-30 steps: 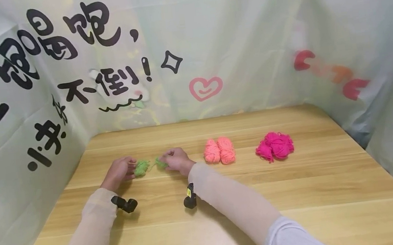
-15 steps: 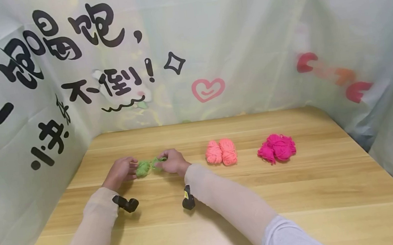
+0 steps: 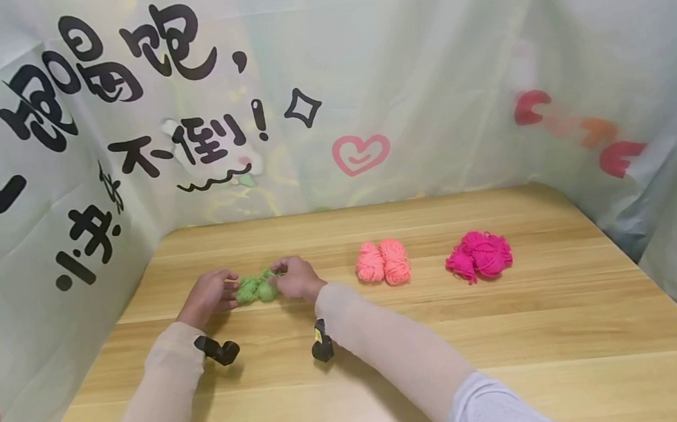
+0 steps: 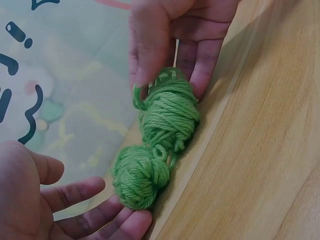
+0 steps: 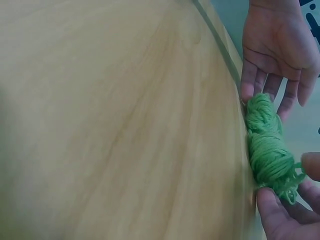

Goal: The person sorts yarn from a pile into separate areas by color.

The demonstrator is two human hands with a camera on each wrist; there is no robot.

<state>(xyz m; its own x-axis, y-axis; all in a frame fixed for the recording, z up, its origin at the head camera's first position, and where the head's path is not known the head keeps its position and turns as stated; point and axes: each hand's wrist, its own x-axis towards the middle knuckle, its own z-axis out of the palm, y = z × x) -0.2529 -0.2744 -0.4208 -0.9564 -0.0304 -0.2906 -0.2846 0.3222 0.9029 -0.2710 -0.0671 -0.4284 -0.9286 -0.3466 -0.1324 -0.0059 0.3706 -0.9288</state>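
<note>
Two small green yarn balls lie side by side, touching, on the wooden table. My right hand holds the right green yarn ball at its outer end, thumb on one side and fingers on the other. Beside the left green yarn ball is my left hand, its fingers extended and the fingertips against the ball. A few loose loops stick out at the right ball's end in the right wrist view.
Two coral yarn balls sit together right of my right hand. Farther right lies a magenta yarn bundle. A printed curtain hangs behind the table and along its sides. Each wrist carries a black camera.
My right hand has moved left with its green yarn ball, closing the gap until both green balls touch. My left hand stays about where it was. The head view has shifted slightly.
</note>
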